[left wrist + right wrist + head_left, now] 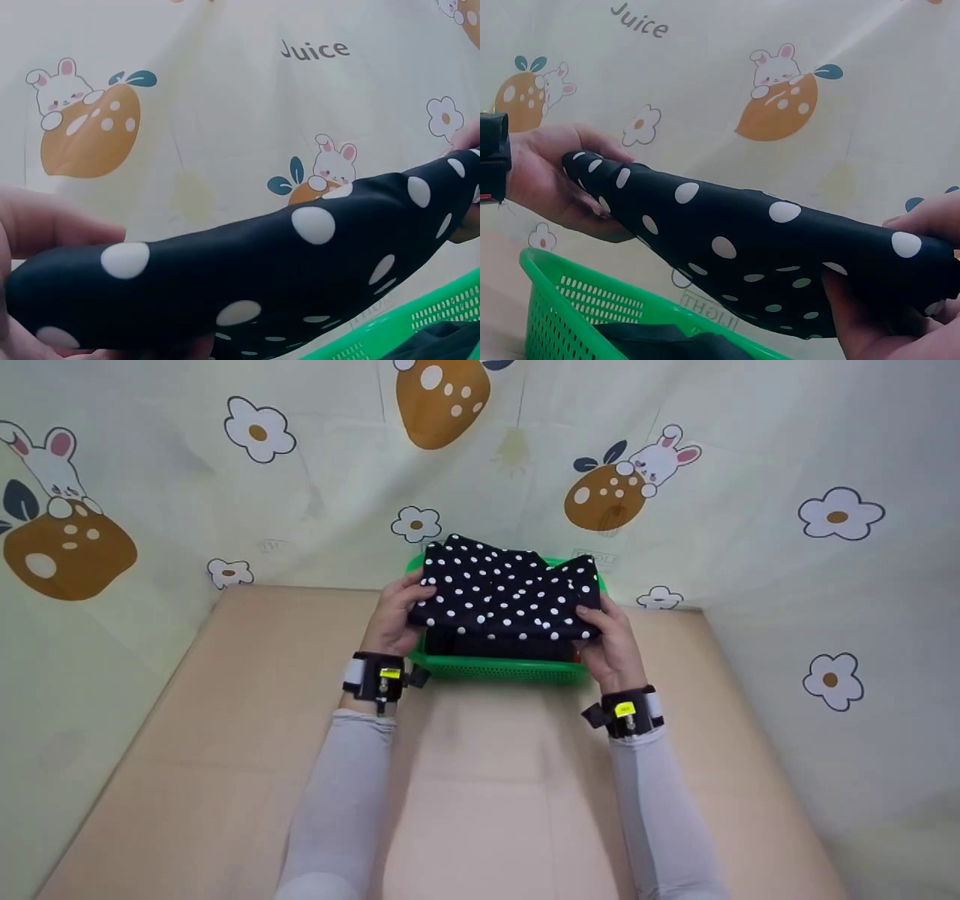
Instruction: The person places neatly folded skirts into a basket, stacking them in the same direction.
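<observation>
Between my two hands a folded black cloth with white polka dots (510, 592) is held up over a green plastic basket (510, 669). My left hand (394, 615) grips its left edge, thumb on top and fingers beneath. At the opposite edge my right hand (611, 641) pinches the cloth the same way. The right wrist view shows the cloth's underside sagging between the hands, apart from the basket rim (592, 274). Inside the basket lies dark fabric (667, 341), partly hidden by the polka-dot cloth in the head view.
The basket stands on a light brown tabletop (480, 810), close to the back. Behind and along both sides hangs a pale curtain (322, 510) printed with rabbits, oranges and flowers. Each wrist wears a black strap (375, 676).
</observation>
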Motion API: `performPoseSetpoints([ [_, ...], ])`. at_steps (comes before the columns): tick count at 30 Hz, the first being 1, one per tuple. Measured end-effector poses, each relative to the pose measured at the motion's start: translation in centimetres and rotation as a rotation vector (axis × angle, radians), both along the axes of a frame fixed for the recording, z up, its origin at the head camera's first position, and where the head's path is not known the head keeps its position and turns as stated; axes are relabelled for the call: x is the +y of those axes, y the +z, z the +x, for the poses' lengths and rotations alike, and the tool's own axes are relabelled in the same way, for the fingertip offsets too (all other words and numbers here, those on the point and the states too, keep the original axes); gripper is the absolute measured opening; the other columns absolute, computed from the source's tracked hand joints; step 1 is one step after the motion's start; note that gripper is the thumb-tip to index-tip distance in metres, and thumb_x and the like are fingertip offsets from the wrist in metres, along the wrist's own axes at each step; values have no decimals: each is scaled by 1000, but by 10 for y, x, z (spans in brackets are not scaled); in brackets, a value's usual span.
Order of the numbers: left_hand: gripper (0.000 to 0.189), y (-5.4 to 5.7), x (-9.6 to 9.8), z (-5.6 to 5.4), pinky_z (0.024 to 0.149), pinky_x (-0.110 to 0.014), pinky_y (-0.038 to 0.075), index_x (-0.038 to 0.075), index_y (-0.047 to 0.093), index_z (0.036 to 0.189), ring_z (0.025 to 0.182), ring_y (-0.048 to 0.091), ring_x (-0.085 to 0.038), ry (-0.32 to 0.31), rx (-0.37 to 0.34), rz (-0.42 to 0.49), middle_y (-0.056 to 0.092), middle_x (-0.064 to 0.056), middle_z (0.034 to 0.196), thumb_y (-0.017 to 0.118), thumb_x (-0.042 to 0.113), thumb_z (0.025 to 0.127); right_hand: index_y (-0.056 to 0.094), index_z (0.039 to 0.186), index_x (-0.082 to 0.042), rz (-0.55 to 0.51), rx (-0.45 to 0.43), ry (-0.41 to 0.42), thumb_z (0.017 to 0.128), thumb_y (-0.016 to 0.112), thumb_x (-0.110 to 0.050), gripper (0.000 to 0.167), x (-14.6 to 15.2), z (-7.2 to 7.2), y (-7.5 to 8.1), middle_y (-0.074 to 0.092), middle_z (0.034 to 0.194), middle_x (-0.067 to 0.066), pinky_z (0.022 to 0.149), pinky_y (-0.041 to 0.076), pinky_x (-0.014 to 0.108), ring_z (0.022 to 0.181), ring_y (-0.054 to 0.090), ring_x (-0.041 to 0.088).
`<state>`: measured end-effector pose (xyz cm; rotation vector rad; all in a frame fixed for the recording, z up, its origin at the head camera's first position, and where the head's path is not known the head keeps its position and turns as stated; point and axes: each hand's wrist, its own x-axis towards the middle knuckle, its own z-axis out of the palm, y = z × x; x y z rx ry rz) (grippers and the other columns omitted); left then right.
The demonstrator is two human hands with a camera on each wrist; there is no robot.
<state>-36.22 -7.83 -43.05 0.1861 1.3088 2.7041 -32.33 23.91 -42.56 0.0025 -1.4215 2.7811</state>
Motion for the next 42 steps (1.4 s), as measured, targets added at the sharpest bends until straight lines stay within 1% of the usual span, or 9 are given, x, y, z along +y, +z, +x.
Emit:
performPoseSetpoints([
  [4, 60, -2, 3, -1, 91, -30, 63, -7, 35, 159, 109, 74, -19, 0, 17, 35, 51, -26, 156, 49, -10, 100, 42, 158, 0, -11, 7, -12, 101, 53, 12, 59, 2, -1, -2, 68, 129, 12, 90, 64, 32, 107, 75, 22],
  [7, 63, -4, 5, -1, 91, -30, 63, -7, 35, 160, 111, 73, -20, 7, 39, 37, 45, -28, 161, 48, -13, 99, 40, 159, -1, -16, 15, -19, 100, 53, 14, 62, 3, -3, -3, 66, 133, 12, 92, 64, 33, 109, 74, 23],
  [18, 70, -7, 10, 0, 102, -29, 59, -5, 30, 162, 132, 62, -25, 24, 94, -2, 44, -23, 164, 47, -17, 95, 44, 152, -1, -12, 52, -90, 100, 50, 17, 56, 2, -8, -10, 68, 127, 10, 88, 64, 32, 104, 74, 21],
  [22, 70, -6, 10, 0, 106, -32, 57, -3, 33, 161, 136, 61, -29, 42, 99, -16, 47, -22, 162, 48, -17, 95, 45, 151, -1, 3, 58, -113, 99, 51, 18, 56, 1, -10, -13, 66, 132, 13, 90, 64, 33, 108, 74, 23],
  [24, 70, -7, 11, -2, 112, -36, 54, -3, 34, 161, 138, 59, -31, 106, 91, -118, 49, -22, 160, 53, -13, 95, 43, 154, -2, 83, 66, -152, 98, 53, 16, 59, 1, -10, -14, 61, 142, 17, 98, 62, 36, 119, 70, 26],
  [28, 74, -10, 13, -5, 125, -44, 41, 3, 33, 164, 152, 45, -35, 273, 38, -468, 43, -21, 165, 65, 4, 97, 41, 159, -4, 401, 52, -322, 98, 64, 7, 66, 2, -10, -18, 46, 162, 18, 121, 46, 40, 148, 48, 31],
  [30, 76, -11, 13, -6, 129, -45, 35, 6, 33, 165, 156, 39, -35, 322, 7, -595, 39, -20, 168, 69, 11, 98, 42, 159, -5, 531, 27, -397, 98, 69, 2, 67, 4, -10, -19, 43, 166, 16, 126, 40, 38, 154, 41, 30],
  [33, 74, -10, 13, -5, 131, -47, 32, 7, 35, 164, 158, 36, -35, 328, -7, -643, 38, -19, 170, 69, 15, 99, 44, 158, -5, 581, 24, -428, 98, 70, 1, 65, 5, -9, -18, 43, 166, 15, 127, 39, 37, 155, 40, 29],
  [42, 65, -9, 16, -4, 126, -45, 39, 4, 43, 159, 152, 44, -35, 294, 28, -602, 47, -20, 163, 68, 14, 99, 49, 153, -2, 543, 57, -359, 98, 65, 4, 57, -3, -8, -19, 54, 156, 18, 121, 45, 37, 145, 51, 29],
])
